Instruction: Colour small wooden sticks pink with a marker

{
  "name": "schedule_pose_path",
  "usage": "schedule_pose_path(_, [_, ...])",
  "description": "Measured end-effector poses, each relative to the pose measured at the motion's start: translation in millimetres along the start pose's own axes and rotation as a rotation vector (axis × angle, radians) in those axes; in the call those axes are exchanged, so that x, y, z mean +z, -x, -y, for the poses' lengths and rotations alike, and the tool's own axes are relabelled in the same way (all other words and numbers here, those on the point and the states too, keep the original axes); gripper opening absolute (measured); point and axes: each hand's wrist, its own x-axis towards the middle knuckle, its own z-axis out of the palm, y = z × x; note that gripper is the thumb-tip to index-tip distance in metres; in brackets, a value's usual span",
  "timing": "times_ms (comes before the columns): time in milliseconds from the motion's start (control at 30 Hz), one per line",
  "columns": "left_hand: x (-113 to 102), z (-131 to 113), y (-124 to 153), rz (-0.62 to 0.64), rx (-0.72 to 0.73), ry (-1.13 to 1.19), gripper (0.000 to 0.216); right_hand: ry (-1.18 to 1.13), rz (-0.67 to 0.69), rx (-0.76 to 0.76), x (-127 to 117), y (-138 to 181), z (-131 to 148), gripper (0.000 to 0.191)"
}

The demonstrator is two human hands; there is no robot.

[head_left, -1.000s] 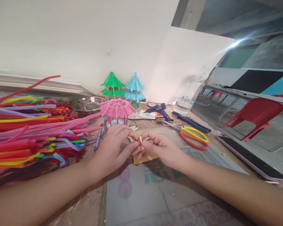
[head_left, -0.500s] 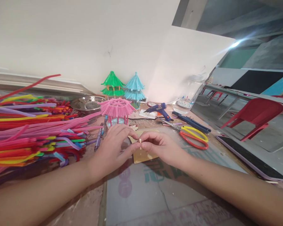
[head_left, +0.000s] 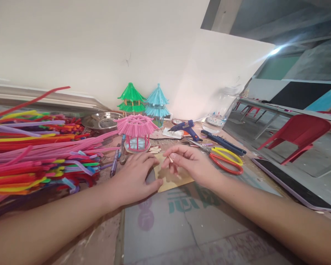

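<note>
Between the thumb and fingers of my right hand (head_left: 184,163) is a short, thin pale stick (head_left: 170,159), held above a yellow card (head_left: 165,186). My left hand (head_left: 139,175) rests palm down at the card's left edge, thumb apart from the fingers, with nothing visible in it. Just beyond the hands stands a pink pavilion model (head_left: 137,127) made of fuzzy pipe cleaners, on a pale round base. Several short pale sticks (head_left: 155,149) lie beside that base. Under the card is a grey board (head_left: 160,239) with printed characters.
Pipe cleaners (head_left: 38,158) of many colours pile up on the left, near a metal bowl (head_left: 102,121). Green (head_left: 131,97) and blue pavilion models (head_left: 157,101) stand behind. To the right are a glue gun (head_left: 186,129), scissors (head_left: 226,160), a plastic jar (head_left: 220,110) and a phone (head_left: 292,184).
My hands have moved apart. The left has let go and settled lower on the left; the right keeps the small stick, now tilted.
</note>
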Motion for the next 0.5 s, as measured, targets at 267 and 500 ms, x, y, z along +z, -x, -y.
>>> schedule_pose_path(267, [1,0,0,0.072,-0.068,-0.04,0.06,0.113,-0.057,0.001,-20,-13,-11,0.033])
schedule_pose_path(500, [0,-2,-1,0.082,-0.069,-0.043,0.06,0.609,0.032,-0.106,-16,-9,-11,0.013])
